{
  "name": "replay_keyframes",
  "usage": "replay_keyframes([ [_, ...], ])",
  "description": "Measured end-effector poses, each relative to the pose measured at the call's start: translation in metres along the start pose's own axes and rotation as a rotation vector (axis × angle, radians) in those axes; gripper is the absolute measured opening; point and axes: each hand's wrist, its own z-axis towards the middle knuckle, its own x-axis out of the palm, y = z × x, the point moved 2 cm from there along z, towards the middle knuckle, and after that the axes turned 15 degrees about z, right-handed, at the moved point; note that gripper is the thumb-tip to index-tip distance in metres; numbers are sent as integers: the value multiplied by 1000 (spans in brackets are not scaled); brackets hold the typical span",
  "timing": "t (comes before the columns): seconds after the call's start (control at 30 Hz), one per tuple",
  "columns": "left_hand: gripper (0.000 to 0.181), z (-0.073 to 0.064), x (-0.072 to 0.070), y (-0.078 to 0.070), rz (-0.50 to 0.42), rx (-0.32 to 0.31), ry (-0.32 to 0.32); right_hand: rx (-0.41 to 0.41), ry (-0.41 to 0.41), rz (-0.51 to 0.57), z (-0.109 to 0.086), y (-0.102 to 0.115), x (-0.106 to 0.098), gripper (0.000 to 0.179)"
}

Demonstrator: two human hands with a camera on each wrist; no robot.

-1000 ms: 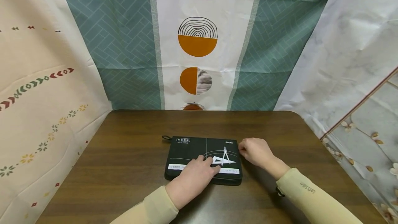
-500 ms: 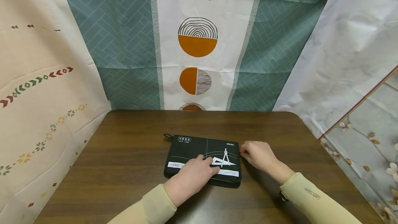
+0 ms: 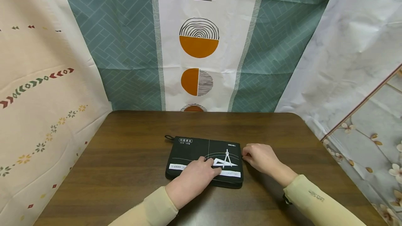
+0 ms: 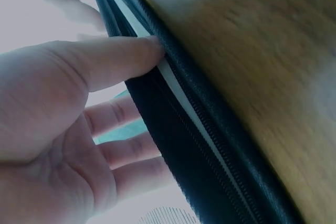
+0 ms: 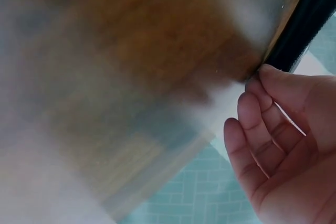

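A black zippered drafting-set case (image 3: 189, 152) lies flat on the table, printed with a compass and a set square. My left hand (image 3: 195, 180) holds it at the front edge, fingers over the cover. In the left wrist view the thumb (image 4: 126, 59) presses on the front side, where the zipper (image 4: 197, 116) is parted and a pale strip shows between its teeth. At the case's right side, my right hand (image 3: 260, 158) pinches with thumb and forefinger at the edge; the small piece between them, apparently the zipper pull, is hidden. Its other fingers are curled.
A dark loop strap (image 3: 169, 137) sticks out from the case's far left corner. The brown wooden table (image 3: 132, 132) extends around the case. Patterned cloths (image 3: 135, 44) hang at the back and on both sides.
My right hand has shifted slightly toward me along the case's right side. The case wobbled a little; my left hand keeps nearly the same place on it.
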Motion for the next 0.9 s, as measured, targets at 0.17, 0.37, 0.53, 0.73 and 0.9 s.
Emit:
replay_keyframes([
  [0.17, 34, 6, 1, -6, 49, -59, -15, 33, 19, -3, 17, -4, 3, 18],
  [0.37, 30, 15, 3, -7, 63, -112, 0, 65, 26, -3, 31, -9, 5, 23],
  [0.53, 32, 18, 5, -4, 44, -119, 4, 82, 32, -6, 30, -9, 5, 22],
  [0.73, 32, 17, 4, -2, 38, -106, 6, 89, 30, 5, 20, -5, 5, 20],
  [0.9, 35, 16, 3, -2, 50, -92, 31, 58, 25, 0, 9, 2, 4, 25],
])
